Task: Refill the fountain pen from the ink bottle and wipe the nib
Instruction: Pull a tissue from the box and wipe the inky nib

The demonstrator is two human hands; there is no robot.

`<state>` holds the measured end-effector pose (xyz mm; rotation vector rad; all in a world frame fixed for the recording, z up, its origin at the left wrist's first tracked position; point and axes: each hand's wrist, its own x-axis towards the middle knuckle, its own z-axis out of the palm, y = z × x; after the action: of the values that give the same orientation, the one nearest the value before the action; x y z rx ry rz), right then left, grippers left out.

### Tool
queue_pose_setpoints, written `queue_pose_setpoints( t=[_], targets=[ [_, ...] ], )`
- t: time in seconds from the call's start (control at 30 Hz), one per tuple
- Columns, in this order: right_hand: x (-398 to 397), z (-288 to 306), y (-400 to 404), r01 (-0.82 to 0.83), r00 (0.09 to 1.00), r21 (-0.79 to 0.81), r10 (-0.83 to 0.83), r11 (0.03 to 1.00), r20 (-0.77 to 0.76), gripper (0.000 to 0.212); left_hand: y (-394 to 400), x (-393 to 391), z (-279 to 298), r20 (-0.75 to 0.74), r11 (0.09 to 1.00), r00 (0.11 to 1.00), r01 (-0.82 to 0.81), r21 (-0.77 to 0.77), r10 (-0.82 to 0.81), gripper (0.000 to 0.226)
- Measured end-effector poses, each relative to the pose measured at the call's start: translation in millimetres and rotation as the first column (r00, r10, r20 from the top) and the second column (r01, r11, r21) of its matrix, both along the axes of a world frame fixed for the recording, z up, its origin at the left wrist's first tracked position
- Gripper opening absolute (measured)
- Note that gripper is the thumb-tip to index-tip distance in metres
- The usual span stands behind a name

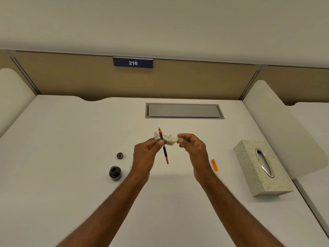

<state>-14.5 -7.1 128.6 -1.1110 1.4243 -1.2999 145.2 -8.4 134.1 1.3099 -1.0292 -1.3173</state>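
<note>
Fountain pen, nib at 12 o'clock, held above the desk, pinched with a crumpled tissue by the left hand. Right hand pinches the tissue's 3 o'clock end. Open ink bottle at 8 o'clock, its cap beside; orange pen cap and tissue box at 3 o'clock.

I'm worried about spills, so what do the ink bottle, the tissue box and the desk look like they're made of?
Ink bottle: probably glass, dark and glossy, with small highlights on its shoulder; its mouth is open.
Tissue box: looks like matte card printed with a pale leaf pattern; the oval opening has a shiny rim, perhaps plastic film.
Desk: smooth white matte top, likely laminate, though it can't be confirmed.
</note>
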Motion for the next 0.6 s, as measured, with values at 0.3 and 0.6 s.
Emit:
queue_pose_setpoints(
  t=[0.3, 0.6],
  targets=[
    [-65.7, -23.8, 17.2, 0.211, 0.974, 0.039, -0.207, 0.977, -0.088, 0.012, -3.2, -39.1, -12.6, -0.005, 0.996, 0.996, 0.087, 0.031, -0.087, 0.026],
    [-124.0, -79.4, 56.4, 0.382, 0.854, 0.154, -0.285, 0.911, -0.435, 0.011, -1.7, -89.1, -22.8, 0.0, 0.979, 0.981, 0.194, 0.07, -0.194, 0.025]
  ],
)
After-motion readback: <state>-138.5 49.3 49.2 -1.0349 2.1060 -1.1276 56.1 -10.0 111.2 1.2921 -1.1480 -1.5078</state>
